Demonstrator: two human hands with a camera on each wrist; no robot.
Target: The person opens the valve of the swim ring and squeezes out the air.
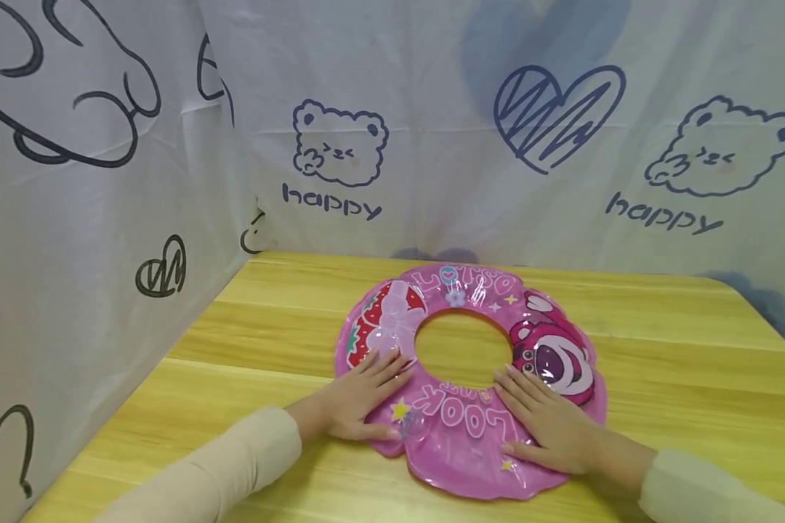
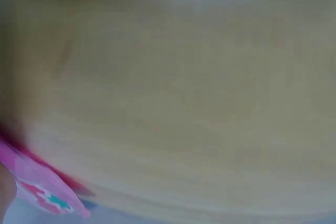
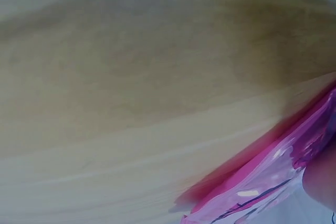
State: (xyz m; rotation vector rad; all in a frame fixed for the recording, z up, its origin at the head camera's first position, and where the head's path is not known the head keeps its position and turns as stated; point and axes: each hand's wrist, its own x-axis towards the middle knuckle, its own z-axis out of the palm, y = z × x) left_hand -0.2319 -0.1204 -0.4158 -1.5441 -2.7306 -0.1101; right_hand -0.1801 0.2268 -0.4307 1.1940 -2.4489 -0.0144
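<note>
White printed cloth (image 1: 445, 171) hangs behind the pink swim ring (image 1: 461, 443), yellow wood-grain table (image 1: 268, 319) beneath it, the ring lying on top, right hand (image 1: 552, 425) resting on its near-right part, fingers straight and together, left hand (image 1: 363, 396) on its near-left part, fingers slightly spread.

Both forearms wear long, plain, cream-coloured sleeves. Behind the left hand (image 1: 366, 399), the left sleeve (image 1: 216, 468) is a warm, soft beige-cream, wider than the wrist, with gentle creases running back from its cuff. Behind the right hand (image 1: 552, 421), the right sleeve (image 1: 706, 490) looks paler, with a faint greenish cast. Each cuff ends in a smooth, rounded edge just behind the wrist, leaving the hand and a short stretch of forearm bare. The fingers are slender, with narrow tips.
</note>
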